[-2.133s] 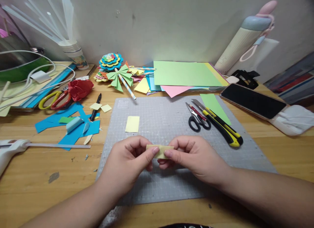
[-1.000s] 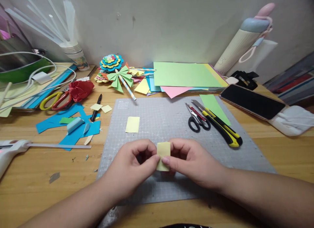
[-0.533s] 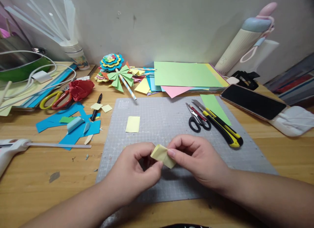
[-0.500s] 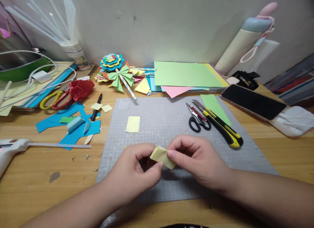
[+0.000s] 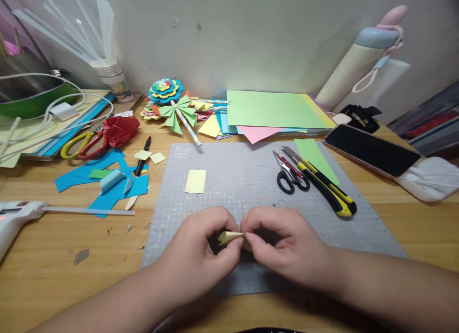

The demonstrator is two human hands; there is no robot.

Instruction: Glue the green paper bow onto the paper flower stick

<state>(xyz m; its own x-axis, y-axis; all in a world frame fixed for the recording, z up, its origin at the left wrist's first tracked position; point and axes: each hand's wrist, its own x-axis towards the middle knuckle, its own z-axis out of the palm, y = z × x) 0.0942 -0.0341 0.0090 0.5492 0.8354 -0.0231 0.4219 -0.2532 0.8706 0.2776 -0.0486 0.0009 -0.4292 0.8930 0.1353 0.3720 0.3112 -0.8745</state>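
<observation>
Above the grey cutting mat (image 5: 244, 175), a small folded piece of yellow paper (image 5: 230, 236) is pinched between both hands. My left hand (image 5: 211, 247) grips it from the left, thumb in front, and my right hand (image 5: 283, 239) grips its right end with thumb and forefinger. The fingertips nearly meet, hiding part of the paper. A flat yellow paper rectangle (image 5: 195, 181) lies on the mat's left side. Small black-handled scissors (image 5: 292, 175) and a yellow and black cutter (image 5: 328, 187) rest on the mat's right.
Blue scraps (image 5: 107, 194), a black pen (image 5: 145, 153) and a glue gun (image 5: 21, 216) lie left. Paper flowers (image 5: 165, 91) and green sheets (image 5: 276, 109) stand at the back. A phone (image 5: 371, 149) and a bottle (image 5: 353, 60) are at the right.
Both hands have drawn closer together at the fingertips. The yellow paper has turned, and it now shows a narrow folded edge with an open loop at its left.
</observation>
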